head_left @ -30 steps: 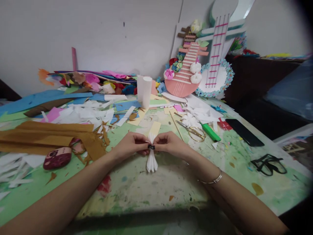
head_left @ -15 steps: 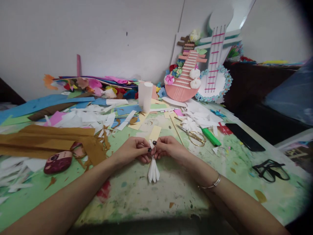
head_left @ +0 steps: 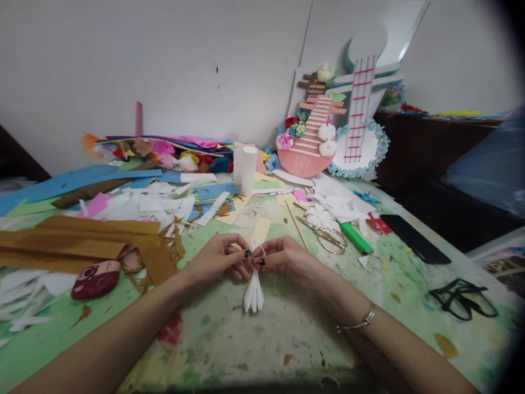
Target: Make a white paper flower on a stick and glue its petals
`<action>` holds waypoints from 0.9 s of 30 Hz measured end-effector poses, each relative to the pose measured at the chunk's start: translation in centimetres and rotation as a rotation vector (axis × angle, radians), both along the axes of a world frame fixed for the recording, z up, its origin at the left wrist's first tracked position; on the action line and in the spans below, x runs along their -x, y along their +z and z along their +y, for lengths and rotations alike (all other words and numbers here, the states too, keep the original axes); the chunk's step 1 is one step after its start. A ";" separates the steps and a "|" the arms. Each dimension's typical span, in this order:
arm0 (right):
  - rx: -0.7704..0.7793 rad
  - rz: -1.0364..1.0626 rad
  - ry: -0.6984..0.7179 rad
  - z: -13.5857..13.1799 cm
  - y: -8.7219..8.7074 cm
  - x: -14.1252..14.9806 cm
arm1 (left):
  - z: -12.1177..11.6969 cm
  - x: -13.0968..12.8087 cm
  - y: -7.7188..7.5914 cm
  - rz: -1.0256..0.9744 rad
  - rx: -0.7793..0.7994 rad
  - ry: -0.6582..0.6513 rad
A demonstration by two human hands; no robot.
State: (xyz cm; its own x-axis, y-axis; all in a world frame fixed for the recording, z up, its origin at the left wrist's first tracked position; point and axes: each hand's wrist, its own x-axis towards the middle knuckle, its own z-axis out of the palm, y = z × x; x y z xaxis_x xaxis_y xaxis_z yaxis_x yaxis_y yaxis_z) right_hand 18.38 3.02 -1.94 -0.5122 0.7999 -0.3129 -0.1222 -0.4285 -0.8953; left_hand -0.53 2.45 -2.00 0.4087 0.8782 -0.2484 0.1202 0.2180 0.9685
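Note:
A pleated strip of white paper (head_left: 254, 295) hangs gathered between my hands, its lower end fanned out over the table. My left hand (head_left: 227, 257) is closed, thumb and fingertips pinching the paper at its narrow middle. From the other side my right hand (head_left: 285, 257) is closed in a pinch at the same spot. A thin white string (head_left: 263, 250) loops by the right fingertips, at the paper's waist. Fingers cover part of the tie and the upper folds. A pale yellow card strip (head_left: 260, 230) lies just beyond the hands.
Gold-handled scissors (head_left: 332, 241), a green tube-like object (head_left: 356, 237), a black phone (head_left: 415, 238) and glasses (head_left: 463, 298) lie to the right. Brown crepe paper (head_left: 82, 241) and a maroon case (head_left: 96, 279) are left. Paper instruments (head_left: 307, 156) stand behind a white paper roll (head_left: 248, 171).
My right hand's fingers have shifted around the paper's waist, and a loop of string now shows there. The paper's fanned end has swung slightly left. The view has tilted a little.

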 end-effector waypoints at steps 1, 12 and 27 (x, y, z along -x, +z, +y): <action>-0.007 -0.002 0.008 0.0 0.0 0.0 | 0.0 0.0 0.0 0.007 -0.006 -0.006; -0.128 -0.154 0.027 0.0 -0.6 0.6 | -0.6 0.4 -0.9 0.489 -0.912 0.029; -0.355 -0.425 0.109 -0.4 -0.8 1.1 | -0.7 -0.2 -1.0 0.473 -1.012 0.063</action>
State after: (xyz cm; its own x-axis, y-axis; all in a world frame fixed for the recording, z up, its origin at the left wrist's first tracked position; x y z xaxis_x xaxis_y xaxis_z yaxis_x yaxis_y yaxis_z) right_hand 17.31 2.66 -2.69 -0.4858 0.8430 -0.2309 0.3087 -0.0816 -0.9477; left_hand -0.33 1.75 -3.02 0.4098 0.7794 0.4739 0.5397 -0.6260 0.5629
